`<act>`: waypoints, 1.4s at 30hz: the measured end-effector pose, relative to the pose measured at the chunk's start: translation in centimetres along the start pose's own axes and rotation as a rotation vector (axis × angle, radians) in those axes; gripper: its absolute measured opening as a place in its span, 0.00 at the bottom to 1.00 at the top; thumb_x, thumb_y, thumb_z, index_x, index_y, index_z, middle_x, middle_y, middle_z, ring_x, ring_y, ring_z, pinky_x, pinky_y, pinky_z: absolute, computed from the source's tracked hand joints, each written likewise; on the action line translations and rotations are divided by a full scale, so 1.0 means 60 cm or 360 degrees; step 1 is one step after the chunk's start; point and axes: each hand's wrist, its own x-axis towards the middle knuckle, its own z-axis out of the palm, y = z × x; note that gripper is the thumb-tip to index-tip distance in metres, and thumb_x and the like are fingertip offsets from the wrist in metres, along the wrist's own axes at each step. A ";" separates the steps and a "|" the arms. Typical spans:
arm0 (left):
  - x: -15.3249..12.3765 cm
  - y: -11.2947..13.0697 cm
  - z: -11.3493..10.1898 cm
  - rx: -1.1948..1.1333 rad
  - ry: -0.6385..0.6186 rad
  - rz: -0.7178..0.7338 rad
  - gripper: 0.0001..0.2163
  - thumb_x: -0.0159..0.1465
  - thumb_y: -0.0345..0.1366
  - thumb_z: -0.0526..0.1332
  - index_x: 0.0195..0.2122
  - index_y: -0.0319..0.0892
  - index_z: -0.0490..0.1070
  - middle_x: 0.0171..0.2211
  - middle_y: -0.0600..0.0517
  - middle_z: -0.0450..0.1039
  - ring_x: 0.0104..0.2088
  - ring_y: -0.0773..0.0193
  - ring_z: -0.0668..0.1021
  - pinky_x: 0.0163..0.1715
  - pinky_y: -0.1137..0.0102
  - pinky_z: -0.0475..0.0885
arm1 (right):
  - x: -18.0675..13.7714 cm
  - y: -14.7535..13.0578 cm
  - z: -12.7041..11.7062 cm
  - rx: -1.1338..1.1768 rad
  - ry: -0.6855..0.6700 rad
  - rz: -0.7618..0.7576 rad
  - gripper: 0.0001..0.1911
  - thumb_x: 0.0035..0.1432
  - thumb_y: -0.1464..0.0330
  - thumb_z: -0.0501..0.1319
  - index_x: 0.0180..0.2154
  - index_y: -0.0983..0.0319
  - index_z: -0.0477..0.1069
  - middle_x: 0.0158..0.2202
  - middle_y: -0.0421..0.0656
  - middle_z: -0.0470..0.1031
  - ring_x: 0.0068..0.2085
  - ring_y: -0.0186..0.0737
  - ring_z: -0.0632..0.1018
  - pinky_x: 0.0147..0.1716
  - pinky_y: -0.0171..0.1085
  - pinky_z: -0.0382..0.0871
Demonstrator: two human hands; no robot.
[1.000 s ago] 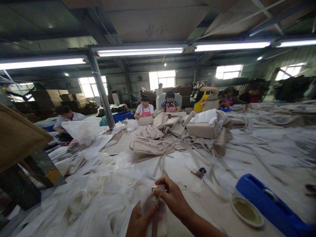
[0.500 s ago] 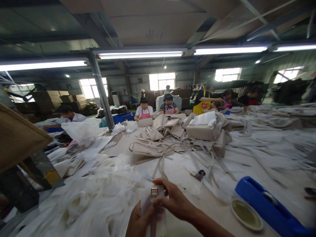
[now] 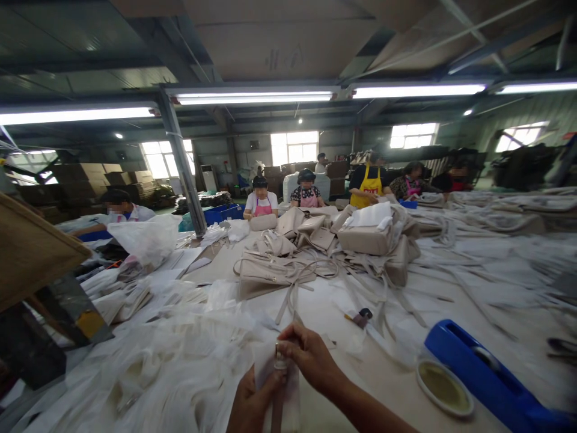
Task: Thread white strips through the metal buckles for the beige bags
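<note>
Strap with metal buckle: low centre, just above the surface, backed by white wrap. Your left hand grip pinches strap and wrap; your right hand grip closes on the buckle. Likely best: buckle flat, wrap snug. No writing legible; yellow apron logo too small.

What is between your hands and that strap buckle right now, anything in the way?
Nothing visible separates them. The right hand pinches the buckle directly, and the left hand holds the strap just below it. Only a thin white wrap sheet lies around the strap, against the left hand.
</note>
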 end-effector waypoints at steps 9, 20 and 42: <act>0.005 0.003 0.001 -0.0044 -0.0084 -0.0018 0.24 0.52 0.49 0.67 0.46 0.39 0.73 0.38 0.44 0.79 0.38 0.52 0.77 0.38 0.65 0.70 | -0.012 0.023 0.000 0.0027 0.0093 0.0051 0.09 0.53 0.63 0.61 0.31 0.63 0.70 0.28 0.39 0.71 0.32 0.35 0.70 0.31 0.33 0.60; 0.002 0.027 -0.007 -0.0052 -0.0358 -0.0046 0.24 0.54 0.47 0.66 0.48 0.39 0.73 0.37 0.44 0.77 0.36 0.54 0.75 0.35 0.65 0.69 | -0.014 0.026 0.004 0.0355 0.0013 0.0185 0.12 0.50 0.61 0.62 0.28 0.63 0.64 0.21 0.35 0.65 0.23 0.30 0.66 0.21 0.30 0.58; 0.005 0.008 -0.002 -0.0164 -0.0055 -0.0093 0.22 0.51 0.47 0.69 0.43 0.40 0.75 0.32 0.47 0.79 0.33 0.56 0.77 0.34 0.66 0.69 | -0.001 0.019 0.008 0.0044 0.0109 0.0034 0.09 0.51 0.65 0.63 0.32 0.64 0.70 0.26 0.38 0.69 0.29 0.32 0.69 0.29 0.32 0.59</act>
